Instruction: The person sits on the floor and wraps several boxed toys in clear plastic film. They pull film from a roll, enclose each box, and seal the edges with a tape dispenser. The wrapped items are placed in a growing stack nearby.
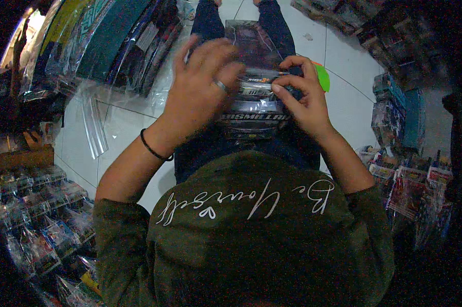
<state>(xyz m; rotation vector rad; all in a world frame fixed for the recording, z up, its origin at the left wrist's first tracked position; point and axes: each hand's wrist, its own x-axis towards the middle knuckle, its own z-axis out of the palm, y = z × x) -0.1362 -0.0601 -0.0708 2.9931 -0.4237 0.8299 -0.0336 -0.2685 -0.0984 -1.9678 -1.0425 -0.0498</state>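
Note:
Between my legs rests a dark, long toy truck or bus [254, 46] with a glossy front and pale lettering; its exact kind is hard to make out. My left hand [202, 84], with a ring and a black wristband, hovers over its left side, fingers smeared by motion. At the right edge of its front, my right hand [305, 89] has thumb and forefinger pinched together. What sits between those fingertips is too small to tell. Just beyond the right hand's knuckles shows a bright green piece [321, 78] with an orange edge, partly hidden.
Large plastic-wrapped packages [108, 46] lean at the far left. A clear plastic strip [91, 125] lies on the white tiled floor [338, 59]. Rows of small wrapped packs [41, 210] fill the lower left. Boxes [389, 112] and bagged goods [410, 189] stand along the right.

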